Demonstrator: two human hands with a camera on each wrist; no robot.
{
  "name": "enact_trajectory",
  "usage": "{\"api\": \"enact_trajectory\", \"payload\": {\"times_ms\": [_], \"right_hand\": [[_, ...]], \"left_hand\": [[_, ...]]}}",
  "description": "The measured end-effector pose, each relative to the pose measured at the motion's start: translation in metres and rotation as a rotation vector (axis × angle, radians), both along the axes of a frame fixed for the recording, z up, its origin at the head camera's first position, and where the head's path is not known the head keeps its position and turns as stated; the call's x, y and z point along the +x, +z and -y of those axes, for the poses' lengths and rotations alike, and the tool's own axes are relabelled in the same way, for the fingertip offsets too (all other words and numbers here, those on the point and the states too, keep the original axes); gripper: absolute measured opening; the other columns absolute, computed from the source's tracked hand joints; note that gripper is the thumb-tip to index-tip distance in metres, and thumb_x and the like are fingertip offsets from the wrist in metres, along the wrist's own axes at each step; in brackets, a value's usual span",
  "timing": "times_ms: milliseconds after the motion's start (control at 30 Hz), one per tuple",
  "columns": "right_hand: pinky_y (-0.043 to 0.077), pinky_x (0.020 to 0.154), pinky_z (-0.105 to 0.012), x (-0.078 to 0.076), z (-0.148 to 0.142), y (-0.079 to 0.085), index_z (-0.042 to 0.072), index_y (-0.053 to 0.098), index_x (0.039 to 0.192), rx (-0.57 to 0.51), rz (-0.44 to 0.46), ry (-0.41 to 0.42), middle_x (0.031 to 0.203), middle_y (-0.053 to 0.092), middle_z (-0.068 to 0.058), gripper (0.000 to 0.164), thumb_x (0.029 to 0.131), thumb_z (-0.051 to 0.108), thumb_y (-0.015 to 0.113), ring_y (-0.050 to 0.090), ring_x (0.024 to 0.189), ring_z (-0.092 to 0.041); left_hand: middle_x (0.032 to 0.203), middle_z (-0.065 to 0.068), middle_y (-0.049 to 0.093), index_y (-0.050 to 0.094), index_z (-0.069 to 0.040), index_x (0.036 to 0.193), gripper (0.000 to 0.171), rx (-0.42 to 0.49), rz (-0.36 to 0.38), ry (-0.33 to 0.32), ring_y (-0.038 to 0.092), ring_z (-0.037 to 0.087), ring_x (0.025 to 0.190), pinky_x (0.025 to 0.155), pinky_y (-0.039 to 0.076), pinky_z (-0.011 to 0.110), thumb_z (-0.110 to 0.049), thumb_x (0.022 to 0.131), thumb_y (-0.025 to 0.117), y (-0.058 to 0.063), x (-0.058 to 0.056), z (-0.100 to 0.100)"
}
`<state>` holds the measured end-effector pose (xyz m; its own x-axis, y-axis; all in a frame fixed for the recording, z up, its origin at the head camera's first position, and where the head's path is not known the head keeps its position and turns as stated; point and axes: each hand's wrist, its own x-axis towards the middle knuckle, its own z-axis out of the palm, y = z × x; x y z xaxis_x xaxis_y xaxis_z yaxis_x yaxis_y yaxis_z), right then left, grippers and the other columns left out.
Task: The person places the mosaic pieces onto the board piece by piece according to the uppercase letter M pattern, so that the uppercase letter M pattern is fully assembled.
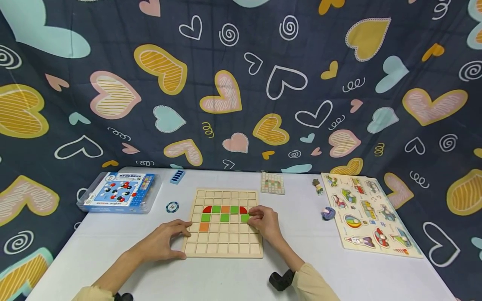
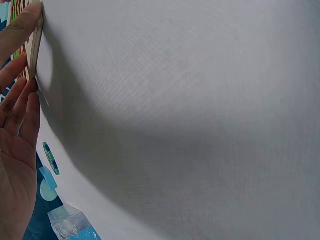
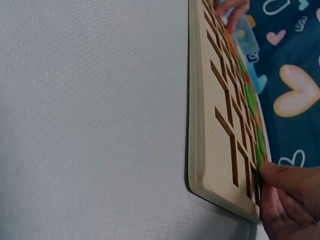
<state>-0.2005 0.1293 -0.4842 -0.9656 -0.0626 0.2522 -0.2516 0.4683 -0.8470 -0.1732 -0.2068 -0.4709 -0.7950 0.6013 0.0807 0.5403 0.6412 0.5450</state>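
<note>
A wooden grid board [image 1: 222,249] lies on the white table, holding red rounded tiles [image 1: 207,209], green tiles [image 1: 224,218] and orange tiles [image 1: 204,226] in its upper part. At the board's left edge rests my left hand [image 1: 163,241], fingers fairly straight, thumb near the lower corner. In the left wrist view, that thumb and the fingers touch the board's side [image 2: 35,50]. My right hand [image 1: 265,223] has thumb and fingertips bent together at a green tile [image 1: 244,218] in the right-hand column. The right wrist view shows the thumb [image 3: 285,177] by that board edge.
Behind the board stands a small pattern card [image 1: 273,184]. To the left are a plastic box [image 1: 118,193], a round chip [image 1: 172,207] and a blue block [image 1: 178,176]. On the right lie a picture puzzle board [image 1: 370,217] and two small figures [image 1: 328,213].
</note>
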Motion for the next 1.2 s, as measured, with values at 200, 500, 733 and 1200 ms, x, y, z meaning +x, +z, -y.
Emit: {"api": "enact_trajectory", "payload": {"times_ms": [200, 500, 733, 1200], "right_hand": [[0.056, 0.063, -0.021, 0.000, 0.001, 0.001, -0.006, 0.069, 0.091, -0.040, 0.033, 0.003, 0.087, 0.071, -0.016, 0.024, 0.069, -0.013, 0.077, 0.069, 0.072, -0.022], [0.057, 0.066, -0.023, 0.007, -0.026, 0.011, -0.004, 0.069, 0.093, -0.066, 0.076, -0.065, 0.090, 0.071, -0.015, 0.022, 0.073, -0.010, 0.075, 0.069, 0.077, -0.022], [0.056, 0.063, -0.022, 0.019, -0.061, 0.007, 0.001, 0.070, 0.092, 0.046, 0.037, -0.093, 0.087, 0.071, -0.010, 0.024, 0.071, -0.008, 0.078, 0.065, 0.073, -0.016], [0.050, 0.057, -0.018, 0.023, -0.082, -0.008, 0.002, 0.070, 0.092, 0.114, 0.071, -0.057, 0.080, 0.068, -0.004, 0.026, 0.070, -0.005, 0.080, 0.056, 0.065, -0.006]], "left_hand": [[0.134, 0.007, 0.055, 0.066, -0.021, 0.103, 0.046, 0.001, -0.005, -0.006, 0.053, 0.029, 0.120, 0.101, 0.041, 0.052, -0.041, 0.066, 0.085, 0.001, 0.000, -0.001], [0.134, 0.007, 0.056, 0.066, -0.021, 0.103, 0.046, 0.009, -0.004, -0.010, 0.053, 0.029, 0.119, 0.101, 0.042, 0.052, -0.043, 0.066, 0.084, 0.001, 0.000, -0.002], [0.134, 0.007, 0.056, 0.066, -0.022, 0.103, 0.046, 0.008, -0.008, -0.012, 0.054, 0.028, 0.118, 0.100, 0.042, 0.051, -0.045, 0.066, 0.084, 0.000, -0.001, 0.000], [0.133, 0.006, 0.057, 0.066, -0.022, 0.102, 0.048, 0.003, -0.045, -0.018, 0.056, 0.026, 0.116, 0.099, 0.044, 0.049, -0.046, 0.065, 0.084, -0.004, -0.001, 0.001]]}}
